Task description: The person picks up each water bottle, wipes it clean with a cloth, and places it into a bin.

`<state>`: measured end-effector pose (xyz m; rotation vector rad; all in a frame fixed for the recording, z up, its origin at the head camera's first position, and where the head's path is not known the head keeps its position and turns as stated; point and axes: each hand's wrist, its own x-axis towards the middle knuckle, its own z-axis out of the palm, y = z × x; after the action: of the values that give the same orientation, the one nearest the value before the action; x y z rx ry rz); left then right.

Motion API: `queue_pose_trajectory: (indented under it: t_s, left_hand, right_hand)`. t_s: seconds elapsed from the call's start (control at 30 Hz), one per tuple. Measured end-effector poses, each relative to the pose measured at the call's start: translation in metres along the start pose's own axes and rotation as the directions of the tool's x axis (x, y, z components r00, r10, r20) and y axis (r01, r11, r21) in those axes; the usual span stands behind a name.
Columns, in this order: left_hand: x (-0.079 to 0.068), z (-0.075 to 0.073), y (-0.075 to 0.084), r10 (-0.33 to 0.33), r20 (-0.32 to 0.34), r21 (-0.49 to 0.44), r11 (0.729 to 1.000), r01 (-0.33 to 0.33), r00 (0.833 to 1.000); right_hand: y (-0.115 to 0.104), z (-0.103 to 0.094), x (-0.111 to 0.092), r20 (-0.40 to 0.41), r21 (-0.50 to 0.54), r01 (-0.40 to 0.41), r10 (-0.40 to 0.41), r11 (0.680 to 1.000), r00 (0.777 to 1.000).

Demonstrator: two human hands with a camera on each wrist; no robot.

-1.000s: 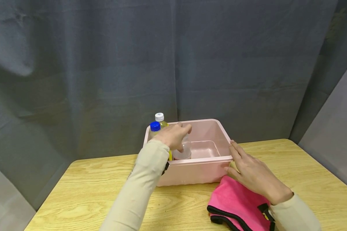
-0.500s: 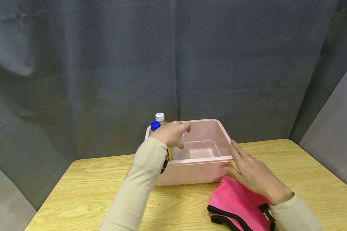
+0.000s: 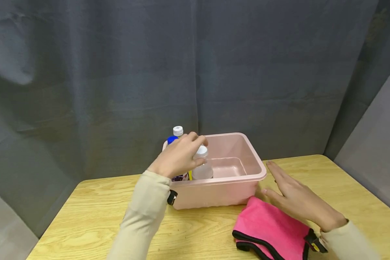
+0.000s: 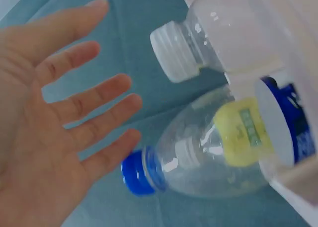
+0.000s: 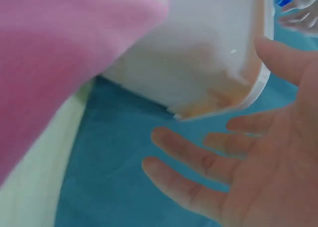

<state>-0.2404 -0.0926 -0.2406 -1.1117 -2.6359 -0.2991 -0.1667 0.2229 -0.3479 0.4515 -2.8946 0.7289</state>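
Note:
A pink plastic bin (image 3: 214, 194) stands on the table with several bottles upright at its left end. My left hand (image 3: 177, 155) hovers over them, fingers loosely spread and holding nothing. Just beneath it is a clear bottle with a white cap (image 3: 201, 151). In the left wrist view, the fingertips are apart from that bottle's white cap (image 4: 174, 50) and overlap the edge of a blue cap (image 4: 136, 173) on another bottle. My right hand (image 3: 299, 198), fingers extended, is just right of the bin's near right corner, above a folded pink cloth (image 3: 266, 225).
Another white-capped bottle (image 3: 178, 131) rises at the bin's back left. The wooden table (image 3: 91, 213) ends at a dark grey curtain (image 3: 123, 90) behind the bin. The black-edged cloth lies in front of the bin's right side.
My left hand has drawn back left and nearer, uncovering the clear bottle's white cap. My right hand has come off the bin's right rim and moved slightly right.

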Motion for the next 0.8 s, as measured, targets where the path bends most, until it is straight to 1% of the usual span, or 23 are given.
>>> queue_pose_trajectory:
  t_s: [0.1,0.2,0.27,0.33,0.37,0.43,0.47,0.53,0.57,0.6,0.67,0.73,0.8]
  left_hand:
    - [-0.019,-0.003,-0.001,0.038,-0.113,0.004,0.999,-0.038,0.993]
    - [-0.035,-0.008,0.001,0.069,-0.218,0.014,0.998,-0.067,0.974]
    - [-0.044,-0.011,0.002,0.088,-0.267,0.025,0.996,-0.084,0.960]
    - [-0.053,-0.012,0.004,0.099,-0.301,0.025,0.995,-0.096,0.948]
    - [-0.059,-0.013,0.004,0.095,-0.310,0.023,0.996,-0.092,0.946]
    - [-0.070,-0.011,0.002,0.074,-0.320,0.013,0.997,-0.074,0.944]
    - [-0.077,-0.010,0.001,0.055,-0.319,0.005,0.998,-0.056,0.946]
    - [-0.090,-0.005,-0.004,0.014,-0.318,-0.005,1.000,-0.016,0.948]
    - [-0.097,-0.003,-0.007,-0.009,-0.316,-0.011,1.000,0.006,0.949]
    - [-0.103,0.000,-0.010,-0.031,-0.313,-0.017,0.999,0.027,0.949]
    - [-0.116,0.007,-0.015,-0.081,-0.301,-0.030,0.997,0.075,0.950]
    - [-0.128,0.013,-0.020,-0.126,-0.289,-0.039,0.992,0.120,0.949]
    - [-0.139,0.018,-0.024,-0.164,-0.277,-0.044,0.986,0.158,0.947]
  right_hand:
    - [0.016,0.003,-0.005,0.054,-0.035,0.001,0.001,0.999,0.999]
    - [0.031,0.011,-0.010,0.146,-0.029,-0.017,0.021,0.999,0.989]
    - [0.040,0.016,-0.014,0.191,-0.025,-0.013,0.017,1.000,0.981]
    - [0.046,0.020,-0.017,0.212,-0.025,-0.002,0.007,1.000,0.977]
    - [0.048,0.022,-0.019,0.208,-0.028,0.019,-0.013,0.999,0.978]
    - [0.052,0.026,-0.021,0.180,-0.029,0.086,-0.080,0.996,0.980]
    - [0.054,0.027,-0.023,0.164,-0.032,0.120,-0.113,0.992,0.980]
    - [0.057,0.028,-0.027,0.145,-0.020,0.162,-0.157,0.987,0.977]
    - [0.058,0.028,-0.030,0.139,-0.017,0.165,-0.162,0.986,0.977]
    - [0.060,0.028,-0.034,0.136,-0.012,0.167,-0.164,0.986,0.977]
    - [0.064,0.024,-0.041,0.167,0.007,0.112,-0.112,0.994,0.980]
    - [0.071,0.020,-0.048,0.201,0.029,0.059,-0.064,0.998,0.978]
    - [0.081,0.014,-0.056,0.228,0.050,0.037,-0.047,0.998,0.972]
